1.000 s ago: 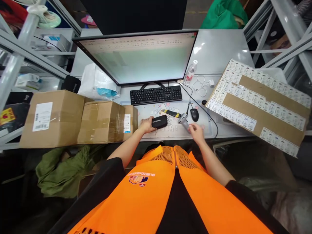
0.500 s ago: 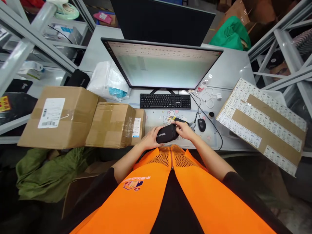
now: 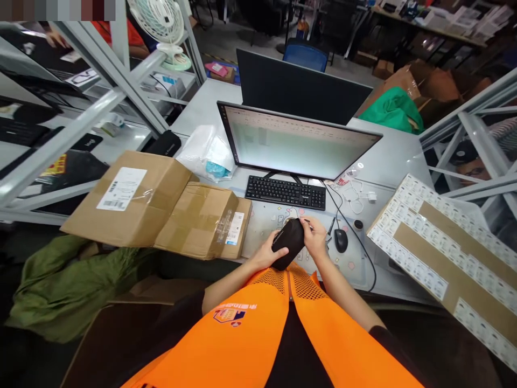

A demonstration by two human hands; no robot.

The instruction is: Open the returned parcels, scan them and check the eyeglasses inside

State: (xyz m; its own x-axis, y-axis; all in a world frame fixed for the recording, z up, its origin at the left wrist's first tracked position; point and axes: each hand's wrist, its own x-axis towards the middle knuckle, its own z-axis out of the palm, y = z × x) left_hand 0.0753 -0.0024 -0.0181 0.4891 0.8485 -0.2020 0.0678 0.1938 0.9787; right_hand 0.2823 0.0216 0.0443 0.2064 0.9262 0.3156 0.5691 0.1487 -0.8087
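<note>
A small black carrying case [image 3: 291, 245] with pale lettering along one edge is tilted just above the desk, close to my body. My left hand [image 3: 270, 252] wraps round its left side, thumb across the face. At the case's upper right corner, my right hand [image 3: 315, 236] is closed in a pinch; whether a zipper pull is between the fingertips is too small to tell. Behind the case lies the patterned desk mat [image 3: 262, 218], and the black keyboard [image 3: 286, 192] sits beyond it. The black mouse [image 3: 341, 241] rests right of my right hand.
Brown cardboard boxes [image 3: 194, 221] line the desk's left side. A lit monitor [image 3: 291, 140] stands behind the keyboard. On the right is a cardboard sheet [image 3: 444, 258] covered in white labels. A cable [image 3: 363, 253] loops beside the mouse. Metal frames [image 3: 133, 97] flank the desk.
My view has tipped up, showing more of the room. The black case has turned from lying lengthwise to a steeper slant, and my left thumb now lies across its face.
</note>
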